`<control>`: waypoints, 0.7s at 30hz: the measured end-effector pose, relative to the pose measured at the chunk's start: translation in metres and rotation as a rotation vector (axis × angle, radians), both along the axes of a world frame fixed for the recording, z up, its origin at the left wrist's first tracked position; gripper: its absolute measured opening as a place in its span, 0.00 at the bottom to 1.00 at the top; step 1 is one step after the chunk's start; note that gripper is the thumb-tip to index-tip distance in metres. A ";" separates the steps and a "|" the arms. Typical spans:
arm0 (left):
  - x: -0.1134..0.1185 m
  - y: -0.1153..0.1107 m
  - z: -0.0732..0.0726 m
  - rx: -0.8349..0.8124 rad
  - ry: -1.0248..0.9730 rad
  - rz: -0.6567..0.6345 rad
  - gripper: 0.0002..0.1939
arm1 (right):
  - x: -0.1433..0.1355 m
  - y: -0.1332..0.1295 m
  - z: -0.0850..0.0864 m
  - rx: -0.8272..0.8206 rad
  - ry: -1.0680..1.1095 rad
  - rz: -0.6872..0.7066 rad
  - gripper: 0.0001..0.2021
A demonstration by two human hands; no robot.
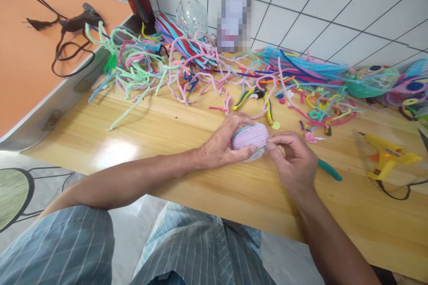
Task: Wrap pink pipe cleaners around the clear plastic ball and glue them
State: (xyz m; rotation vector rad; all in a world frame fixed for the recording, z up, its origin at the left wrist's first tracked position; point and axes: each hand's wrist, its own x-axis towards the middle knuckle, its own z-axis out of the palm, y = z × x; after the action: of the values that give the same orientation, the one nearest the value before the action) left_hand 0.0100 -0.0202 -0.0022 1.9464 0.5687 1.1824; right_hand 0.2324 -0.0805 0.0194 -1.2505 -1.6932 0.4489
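My left hand [225,142] is wrapped round a ball [250,137] wound with lilac pipe cleaner, with a light-blue strand along its top and a clear, shiny part at its underside. The fingers lie over the top and the thumb presses on the near side. At the ball's right edge, my right hand [296,158] is closed in a pinch of thumb and forefinger. What lies between those fingertips is too small to make out. Just beyond the ball are pliers [269,109] with yellow and black handles. A teal handle [330,170] lies to the right of my right hand.
Loose pipe cleaners [140,69] tangle along the back of the wooden table [160,142], with bundles [307,67] of blue ones. A yellow glue gun [388,156] lies at right. A clear ball [192,17] and a blurred-out phone-like object [233,18] stand by the tiled wall.
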 end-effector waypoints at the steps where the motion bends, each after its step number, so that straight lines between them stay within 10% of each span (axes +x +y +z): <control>1: 0.001 0.000 -0.001 0.034 0.006 0.011 0.27 | 0.000 0.000 -0.001 -0.001 0.006 -0.007 0.05; 21: -0.001 -0.003 0.010 -0.006 0.122 0.050 0.22 | -0.009 0.003 0.007 0.068 -0.089 0.017 0.06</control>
State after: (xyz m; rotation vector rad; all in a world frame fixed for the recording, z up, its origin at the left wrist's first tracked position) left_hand 0.0090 -0.0227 0.0079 2.0196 0.6875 1.0960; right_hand 0.2238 -0.0779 0.0259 -1.2234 -1.7806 0.3473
